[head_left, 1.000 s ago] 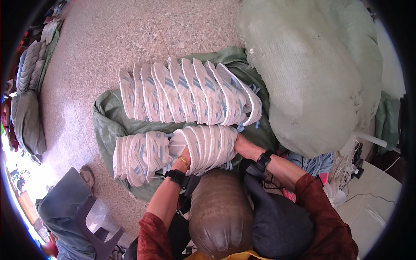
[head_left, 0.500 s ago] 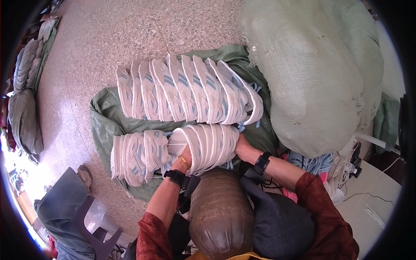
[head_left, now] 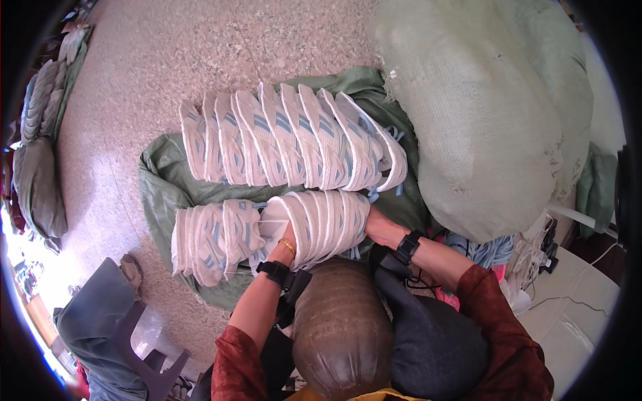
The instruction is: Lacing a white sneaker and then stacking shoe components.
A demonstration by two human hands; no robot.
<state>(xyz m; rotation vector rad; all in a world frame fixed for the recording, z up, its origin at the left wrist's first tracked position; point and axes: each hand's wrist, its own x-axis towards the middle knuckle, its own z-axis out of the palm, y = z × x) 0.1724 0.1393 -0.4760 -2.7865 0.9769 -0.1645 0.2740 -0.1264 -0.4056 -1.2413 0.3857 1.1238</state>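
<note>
Between my hands lies a nested stack of white shoe uppers [head_left: 328,224] with light blue trim. My left hand [head_left: 286,242] reaches into the opening at the stack's left end, its fingers hidden by the uppers. Around the right end curls my right hand [head_left: 381,230], its fingertips also out of sight behind the stack. Another short bundle of the same uppers [head_left: 217,237] sits just left of my left hand. Beyond, a longer row of overlapping uppers [head_left: 287,144] lies on a green woven sheet [head_left: 167,167], some with blue laces showing at the right.
Large pale green sacks [head_left: 475,120] bulge at the right. A brown, plastic-covered rounded form [head_left: 342,327] is close in front of me, below the stack. Cords and laces [head_left: 478,250] pile up at the right. At lower left stands a dark plastic chair [head_left: 144,347] draped with cloth.
</note>
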